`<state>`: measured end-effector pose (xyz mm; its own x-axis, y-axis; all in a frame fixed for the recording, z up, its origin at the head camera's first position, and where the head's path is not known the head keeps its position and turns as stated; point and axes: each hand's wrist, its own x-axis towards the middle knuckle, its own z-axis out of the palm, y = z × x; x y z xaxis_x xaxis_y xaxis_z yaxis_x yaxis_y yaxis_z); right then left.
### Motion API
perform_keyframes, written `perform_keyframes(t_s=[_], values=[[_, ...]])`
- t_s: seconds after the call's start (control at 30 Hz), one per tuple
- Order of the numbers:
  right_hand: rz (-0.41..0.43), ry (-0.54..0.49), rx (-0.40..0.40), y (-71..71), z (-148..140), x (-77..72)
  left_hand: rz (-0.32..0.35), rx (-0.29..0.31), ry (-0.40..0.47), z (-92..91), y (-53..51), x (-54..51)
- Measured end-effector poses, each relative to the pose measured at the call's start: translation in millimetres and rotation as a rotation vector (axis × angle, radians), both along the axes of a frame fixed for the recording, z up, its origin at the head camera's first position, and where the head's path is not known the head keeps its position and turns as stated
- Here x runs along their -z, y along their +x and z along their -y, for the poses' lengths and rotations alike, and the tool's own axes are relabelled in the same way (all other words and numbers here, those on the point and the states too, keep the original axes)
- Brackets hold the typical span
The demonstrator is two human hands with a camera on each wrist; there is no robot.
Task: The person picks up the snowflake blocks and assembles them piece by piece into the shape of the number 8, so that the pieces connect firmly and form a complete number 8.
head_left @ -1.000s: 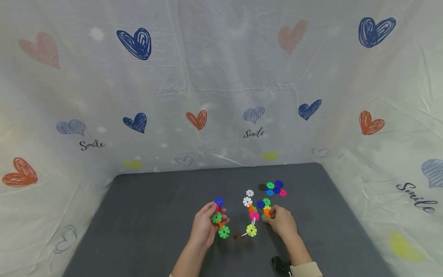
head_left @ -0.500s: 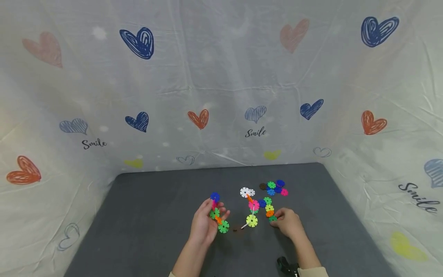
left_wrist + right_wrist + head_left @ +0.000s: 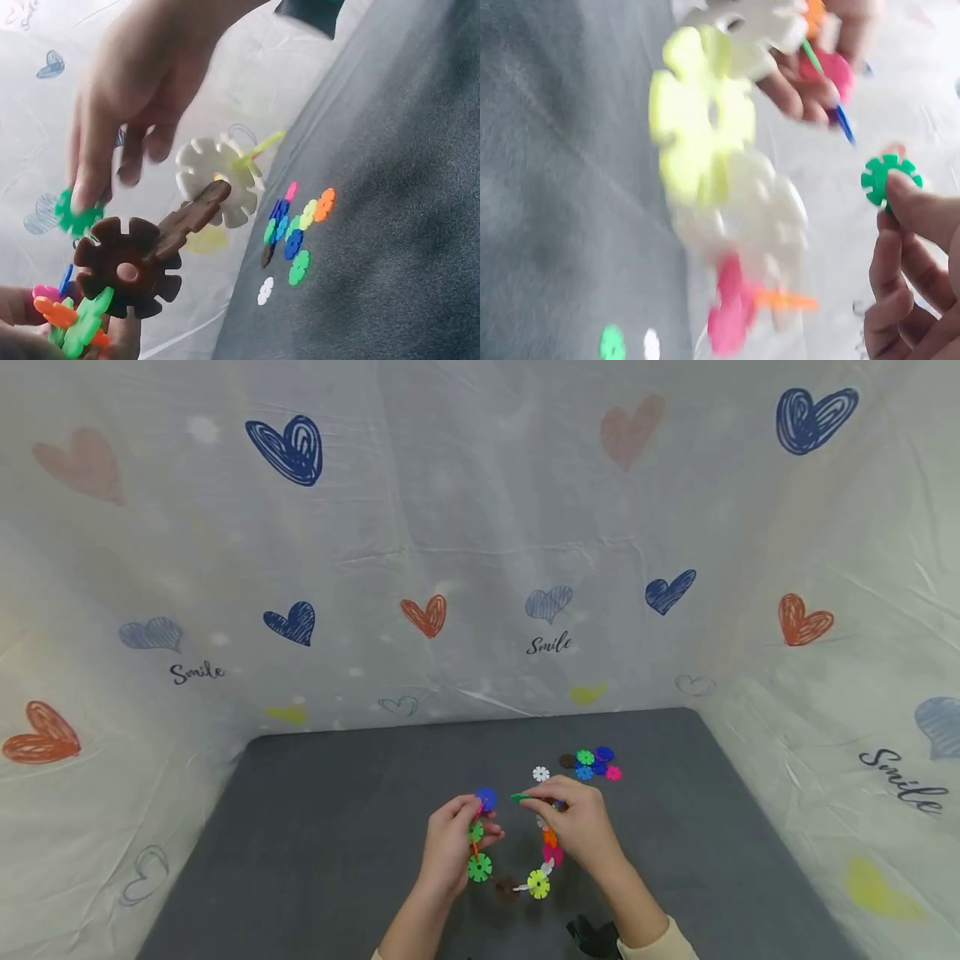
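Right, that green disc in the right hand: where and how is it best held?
Probably pinched by its right edge, across both flat faces, from the right in the head view: the green disc is thin, and this leaves its notched left edge free, facing the blue disc.

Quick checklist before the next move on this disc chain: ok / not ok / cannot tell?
1. Right hand pinching green disc: ok.
2. Left hand holding chain near its blue disc: ok.
3. Green disc joined to blue disc: not ok, gap shows between them.
4. Their slots lined up: cannot tell.
5. Chain's opposite end clear of right hand: cannot tell, partly hidden in head view.
6. Spare discs on table: ok, beyond both hands.
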<state>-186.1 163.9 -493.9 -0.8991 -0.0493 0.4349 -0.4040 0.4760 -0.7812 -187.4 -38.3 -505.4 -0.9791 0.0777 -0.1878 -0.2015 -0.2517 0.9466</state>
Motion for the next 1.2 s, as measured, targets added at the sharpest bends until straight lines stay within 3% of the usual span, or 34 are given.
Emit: perform_keyframes(t_s=[0.07,0.2,0.5,0.8,1.0,1.2], values=[[-0.039,0.018,-0.037,-2.8,9.7,-3.2,-0.019,0.014,-0.031,-0.1,0.9,-2.7],[-0.071,0.023,-0.026,-4.8,17.2,-4.2,-0.024,0.037,-0.046,1.2,2.1,-5.5],[-0.123,0.024,-0.047,-6.9,14.3,1.2,-0.003,0.059,-0.03,1.2,1.4,-7.1],[-0.176,0.033,-0.139,-12.6,10.3,4.9,0.014,0.116,-0.029,-0.3,2.6,-6.7],[-0.14,0.009,-0.202,-12.9,4.9,8.7,0.034,0.191,-0.01,2.8,3.3,-4.7],[-0.131,0.019,-0.218,-9.9,2.9,8.1,0.021,0.195,-0.042,-0.3,3.9,-5.9]])
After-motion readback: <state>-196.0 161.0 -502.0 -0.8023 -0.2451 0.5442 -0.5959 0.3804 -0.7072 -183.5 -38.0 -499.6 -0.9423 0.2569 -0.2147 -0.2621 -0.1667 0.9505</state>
